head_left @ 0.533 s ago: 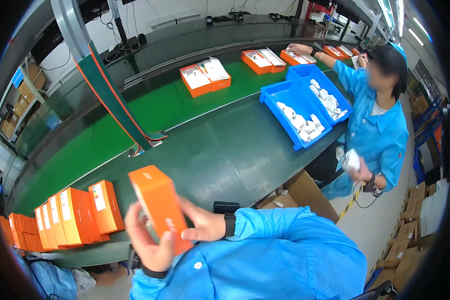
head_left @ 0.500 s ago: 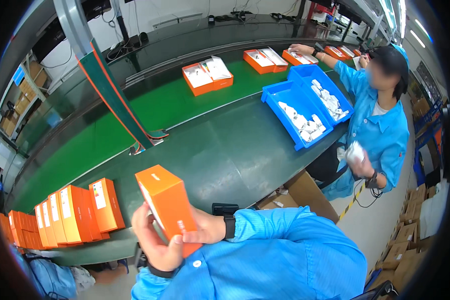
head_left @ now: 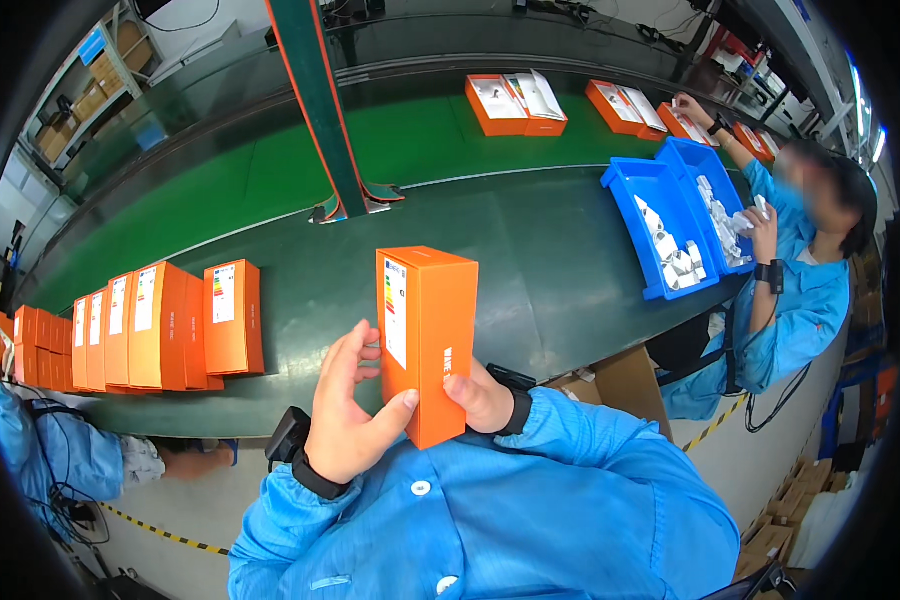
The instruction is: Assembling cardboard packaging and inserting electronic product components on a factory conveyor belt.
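In front of my chest an orange box [head_left: 445, 350] stands upright, a white label with coloured bars on its left face. My right hand [head_left: 482, 400] grips it from the right and behind, thumb on the front face; its other fingers are hidden. My left hand [head_left: 355, 415] is beside the box's lower left, fingers stretched and apart, thumb tip at the lower edge. Several similar orange boxes [head_left: 170, 330] stand in a row on the dark green table [head_left: 510, 260] to the left.
Blue bins [head_left: 638, 200] with white parts sit at the table's right, beside a co-worker [head_left: 785, 300] in blue. Open orange boxes [head_left: 518, 120] rest on the green belt [head_left: 420, 150]. A green post [head_left: 315, 100] rises behind the table. A cardboard carton [head_left: 625, 390] stands below its front edge.
The box has turned so its labelled side shows more, and it is more upright. My left fingers have loosened from its side. My view has shifted; the co-worker's near hand has risen to the bins.
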{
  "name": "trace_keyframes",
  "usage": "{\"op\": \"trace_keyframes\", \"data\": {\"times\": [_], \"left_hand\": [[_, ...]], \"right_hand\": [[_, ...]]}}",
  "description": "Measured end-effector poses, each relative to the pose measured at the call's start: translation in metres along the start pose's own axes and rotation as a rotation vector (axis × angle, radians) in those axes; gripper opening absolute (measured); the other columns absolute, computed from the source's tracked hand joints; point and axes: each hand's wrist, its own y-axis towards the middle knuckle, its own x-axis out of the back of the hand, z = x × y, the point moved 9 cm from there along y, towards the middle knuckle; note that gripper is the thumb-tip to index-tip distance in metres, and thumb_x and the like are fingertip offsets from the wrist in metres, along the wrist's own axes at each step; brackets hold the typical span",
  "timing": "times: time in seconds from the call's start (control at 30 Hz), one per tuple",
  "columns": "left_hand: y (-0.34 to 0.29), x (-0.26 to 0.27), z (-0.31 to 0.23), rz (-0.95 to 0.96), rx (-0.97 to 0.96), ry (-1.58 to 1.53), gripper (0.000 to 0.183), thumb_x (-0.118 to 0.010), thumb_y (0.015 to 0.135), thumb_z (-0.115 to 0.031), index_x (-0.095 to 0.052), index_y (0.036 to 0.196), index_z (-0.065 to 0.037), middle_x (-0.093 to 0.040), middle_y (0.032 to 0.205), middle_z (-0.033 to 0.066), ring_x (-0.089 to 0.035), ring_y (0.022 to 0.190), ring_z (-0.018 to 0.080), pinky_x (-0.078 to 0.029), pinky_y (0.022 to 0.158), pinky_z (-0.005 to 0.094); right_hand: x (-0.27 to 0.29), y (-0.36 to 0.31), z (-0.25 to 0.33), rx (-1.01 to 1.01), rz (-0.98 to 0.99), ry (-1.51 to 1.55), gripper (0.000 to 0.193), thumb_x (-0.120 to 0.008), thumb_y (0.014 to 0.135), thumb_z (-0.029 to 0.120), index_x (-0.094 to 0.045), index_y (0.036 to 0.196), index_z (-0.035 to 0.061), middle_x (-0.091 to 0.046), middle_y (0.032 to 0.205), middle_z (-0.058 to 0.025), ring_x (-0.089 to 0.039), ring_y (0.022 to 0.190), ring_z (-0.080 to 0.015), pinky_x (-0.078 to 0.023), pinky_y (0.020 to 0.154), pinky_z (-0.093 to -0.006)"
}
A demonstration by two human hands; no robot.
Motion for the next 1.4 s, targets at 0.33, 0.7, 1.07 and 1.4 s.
{"op": "trace_keyframes", "data": {"times": [0.33,0.7,1.07,1.4], "left_hand": [[0.019,-0.012,0.020,0.153,0.163,-0.193,0.106,-0.087,0.085,-0.024,-0.029,0.169,0.003,-0.052,0.152,0.0202,-0.056,0.141,0.0309,-0.053,0.112,0.0481],[0.015,0.005,0.028,-0.060,0.045,-0.601,0.106,-0.088,0.085,-0.034,-0.029,0.166,0.001,-0.054,0.154,0.0142,-0.054,0.145,0.0270,-0.048,0.119,0.0457],[-0.005,0.026,0.096,-0.337,0.188,-1.317,0.076,-0.061,0.101,-0.051,-0.048,0.155,0.001,-0.066,0.145,0.0182,-0.070,0.128,0.0329,-0.058,0.108,0.0466],[0.005,-0.016,0.079,-0.120,0.194,-1.044,0.087,-0.070,0.100,-0.058,-0.041,0.160,-0.001,-0.061,0.152,0.0177,-0.065,0.135,0.0330,-0.056,0.112,0.0486]], "right_hand": [[0.002,0.012,0.004,0.095,0.026,-0.156,0.109,-0.060,0.102,0.070,-0.010,0.173,0.0041,-0.037,0.166,-0.0178,-0.038,0.157,-0.0318,-0.035,0.127,-0.0497],[0.043,0.007,0.059,0.139,-0.140,-0.423,0.105,-0.072,0.105,0.041,-0.006,0.175,-0.0018,-0.020,0.181,-0.0168,-0.023,0.166,-0.0266,-0.021,0.133,-0.0431],[0.147,0.025,0.083,-0.261,-0.639,-1.921,0.094,-0.085,0.087,0.046,-0.048,0.162,0.0032,-0.052,0.144,-0.0261,-0.054,0.130,-0.0436,-0.044,0.109,-0.0575],[-0.013,0.020,0.078,0.333,-0.135,-1.430,0.064,-0.078,0.089,0.025,-0.062,0.144,-0.0009,-0.065,0.114,-0.0156,-0.064,0.107,-0.0354,-0.049,0.095,-0.0488]]}}
